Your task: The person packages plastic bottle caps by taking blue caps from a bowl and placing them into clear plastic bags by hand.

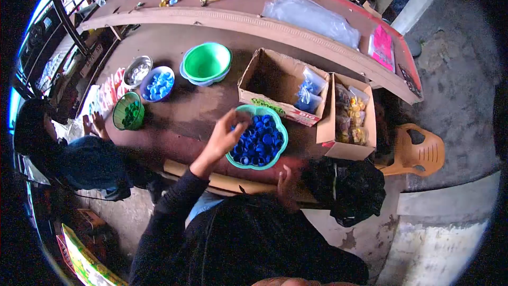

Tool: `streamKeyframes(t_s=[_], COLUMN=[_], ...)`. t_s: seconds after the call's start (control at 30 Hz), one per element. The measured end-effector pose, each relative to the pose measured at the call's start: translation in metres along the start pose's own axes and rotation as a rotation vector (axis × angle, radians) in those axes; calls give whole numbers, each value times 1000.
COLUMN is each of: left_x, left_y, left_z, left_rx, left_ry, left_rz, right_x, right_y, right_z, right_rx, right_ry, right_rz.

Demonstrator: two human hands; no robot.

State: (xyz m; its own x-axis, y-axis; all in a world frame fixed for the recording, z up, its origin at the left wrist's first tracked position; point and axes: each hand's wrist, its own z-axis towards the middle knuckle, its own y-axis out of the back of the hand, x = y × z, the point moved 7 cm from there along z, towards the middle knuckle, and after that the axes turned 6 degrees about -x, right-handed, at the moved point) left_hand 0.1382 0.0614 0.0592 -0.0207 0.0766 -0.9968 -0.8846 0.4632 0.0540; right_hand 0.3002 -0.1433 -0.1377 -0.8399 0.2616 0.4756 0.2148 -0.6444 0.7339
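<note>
A green scalloped basket (286,135) full of dark blue caps (257,140) stands on the table in front of me. My left hand (225,139) is over the basket's left rim, its fingers bent together above the caps; what they hold, if anything, is too small to make out. My right hand (287,184) is at the table's front edge, right of and below the basket, fingers apart and nothing visible in them. Behind the basket is an open cardboard box (270,107) with clear bags of blue pieces (309,91) inside.
A second box (353,151) holds bags of yellowish pieces. Bowls of light blue (158,83), green (128,111) and silvery pieces (138,71) stand left, near stacked green bowls (207,62). A co-worker (90,161) sits left. A black bag (357,190) lies right, near an orange chair (418,151).
</note>
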Motion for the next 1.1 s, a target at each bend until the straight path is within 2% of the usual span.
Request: streamKeyframes(t_s=[0.03,0.1,0.13,0.17,0.2,0.27,0.3,0.37,0.53,0.67,0.73,0.8,0.83,0.93,1.0,1.1], left_x=[44,98,187,170,178,211,213,187,195,205,214,241,243,231,197,206], left_y=[3,7,11,3,-1,-19,-22,-37,-35,-24,-22,-22,-21,-20,-14,-11], left_z=[-2,-18,-21,-34,-41,-48,-52,-62,-49,-22,-16,-8,-8,-9,-14,-17], left_rx=[-11,-28,-147,-97,-93,111,110,141,182,193,181,186,184,123,49,8], left_ry=[-26,-51,122,-222,-223,26,23,-376,-349,-286,-300,-404,-403,-467,-293,-389], left_rz=[-15,231,-109,379,382,267,268,874,962,923,961,1003,1002,1036,895,874], right_x=[6,17,23,29,35,68,65,70,63,61,55,48,49,50,50,45], right_y=[7,6,1,-1,2,-1,-24,-42,-86,-99,-108,-114,-111,-107,-103,-105], right_z=[11,34,44,55,67,86,79,77,85,101,109,115,118,121,120,114], right_rx=[10,14,18,24,21,220,253,273,401,325,357,321,293,314,353,368], right_ry=[-62,-124,-118,-112,-115,142,230,265,241,206,179,89,105,64,43,42], right_rz=[102,211,345,477,479,165,168,111,-8,2,0,220,196,239,253,291])
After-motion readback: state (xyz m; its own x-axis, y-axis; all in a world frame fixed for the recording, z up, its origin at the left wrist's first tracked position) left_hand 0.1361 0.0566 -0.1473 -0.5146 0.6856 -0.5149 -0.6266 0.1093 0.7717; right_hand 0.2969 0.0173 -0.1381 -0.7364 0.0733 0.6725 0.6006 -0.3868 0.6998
